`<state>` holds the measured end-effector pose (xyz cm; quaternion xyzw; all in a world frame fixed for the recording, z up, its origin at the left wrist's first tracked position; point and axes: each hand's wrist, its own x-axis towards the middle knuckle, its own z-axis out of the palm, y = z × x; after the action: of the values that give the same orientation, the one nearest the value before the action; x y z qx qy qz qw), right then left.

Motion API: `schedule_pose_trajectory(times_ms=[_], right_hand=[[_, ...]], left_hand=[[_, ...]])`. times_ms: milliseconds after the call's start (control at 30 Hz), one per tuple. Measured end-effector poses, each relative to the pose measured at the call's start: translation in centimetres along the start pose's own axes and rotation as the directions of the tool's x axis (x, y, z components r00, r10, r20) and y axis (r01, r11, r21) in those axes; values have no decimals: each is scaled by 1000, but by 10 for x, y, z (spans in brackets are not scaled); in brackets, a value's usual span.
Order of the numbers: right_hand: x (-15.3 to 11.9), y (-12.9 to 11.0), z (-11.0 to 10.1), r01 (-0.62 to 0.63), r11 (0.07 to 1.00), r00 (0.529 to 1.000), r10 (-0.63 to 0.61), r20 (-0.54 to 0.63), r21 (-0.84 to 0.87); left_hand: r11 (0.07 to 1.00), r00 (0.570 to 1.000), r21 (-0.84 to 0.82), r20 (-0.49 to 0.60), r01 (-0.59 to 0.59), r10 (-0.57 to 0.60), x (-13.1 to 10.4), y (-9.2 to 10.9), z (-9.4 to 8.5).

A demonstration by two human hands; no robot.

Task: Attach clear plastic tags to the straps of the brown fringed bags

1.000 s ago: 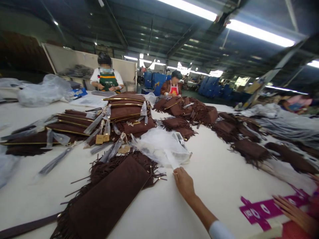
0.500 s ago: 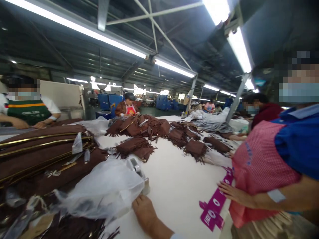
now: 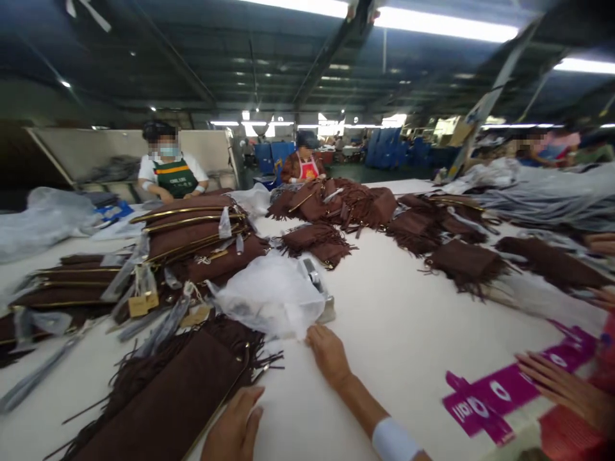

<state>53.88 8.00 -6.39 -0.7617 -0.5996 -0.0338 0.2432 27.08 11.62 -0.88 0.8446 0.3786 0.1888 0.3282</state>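
Note:
My right hand (image 3: 329,353) is closed, fingertips pinched at the lower right corner of a translucent white plastic bag (image 3: 271,296). Just behind that bag lies a silver and beige tape dispenser (image 3: 318,288). At the bottom centre, my left hand (image 3: 235,422) has its thumb apart from its fingers and nothing visible in it. It is beside the edge of a dark brown fringed bag (image 3: 168,397) with a gold zipper, lying on the white table (image 3: 379,390). Whether it touches that bag I cannot tell.
Brown bags with gold zippers (image 3: 192,230) are stacked at left, with paper tags (image 3: 143,301). Several fringed pieces (image 3: 466,262) lie across the table. At right, another person's hand (image 3: 557,384) rests on purple printed strips (image 3: 500,390). Two people work beyond the table.
The view has swung left and down, so things appear further right. My left hand has come into view beside the brown bag. My right hand remains at the plastic bag's corner.

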Motion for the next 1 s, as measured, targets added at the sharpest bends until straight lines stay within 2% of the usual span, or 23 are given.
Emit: schedule_pose_trajectory(times_ms=[133, 233, 367, 533, 700, 867, 933, 1000], right_hand=[[-9, -2, -7, 32, 999, 999, -32, 12, 39], [-20, -4, -14, 36, 998, 999, -37, 17, 57], [-45, -9, -28, -37, 983, 999, 36, 9, 177], [-65, -15, -49, -123, 926, 992, 119, 34, 356], [-59, -12, -61, -376, 769, 922, 367, 126, 518], [-60, -1, -55, -502, 473, 840, 465, 278, 724], [-63, 4, -55, -529, 414, 816, 489, 309, 740], [-67, 7, -59, -538, 396, 805, 502, 315, 745]], left_hand=[[976, 989, 169, 78, -136, 124, 47, 20, 38], [961, 981, 230, 156, -152, 118, 74, 36, 60], [954, 969, 240, 211, -178, 127, 87, 45, 68], [963, 952, 121, 222, -239, 209, 83, 44, 67], [985, 971, 35, 177, -169, 160, 84, 46, 75], [995, 988, -32, 120, -94, 97, 90, 51, 82], [995, 990, -39, 110, -88, 92, 90, 53, 83], [995, 990, -48, 108, -86, 91, 88, 56, 79]])
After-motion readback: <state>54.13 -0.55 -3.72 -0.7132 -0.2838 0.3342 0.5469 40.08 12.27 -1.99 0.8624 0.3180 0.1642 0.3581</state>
